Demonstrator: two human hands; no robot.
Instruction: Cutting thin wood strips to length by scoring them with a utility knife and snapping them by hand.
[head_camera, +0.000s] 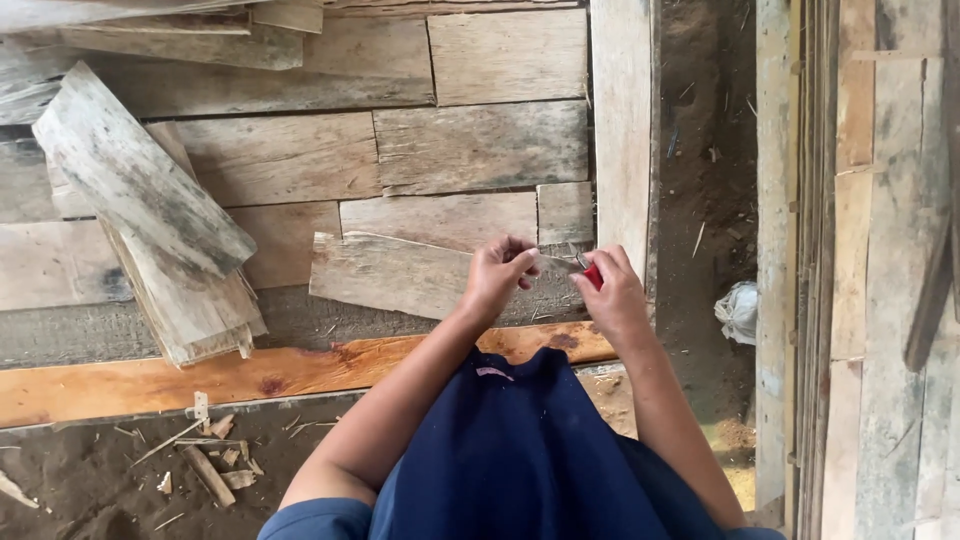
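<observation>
Red-handled knife (592, 274) sits gripped in the closed right hand (614, 295) at centre frame, above weathered planks (400, 275). Just beside it, the left hand (497, 275) pinches a thin sliver (553, 258), fingers curled shut.

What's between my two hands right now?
In the head view, a thin pale sliver spans the gap from the left hand to the right hand, which holds a small red tool.
</observation>
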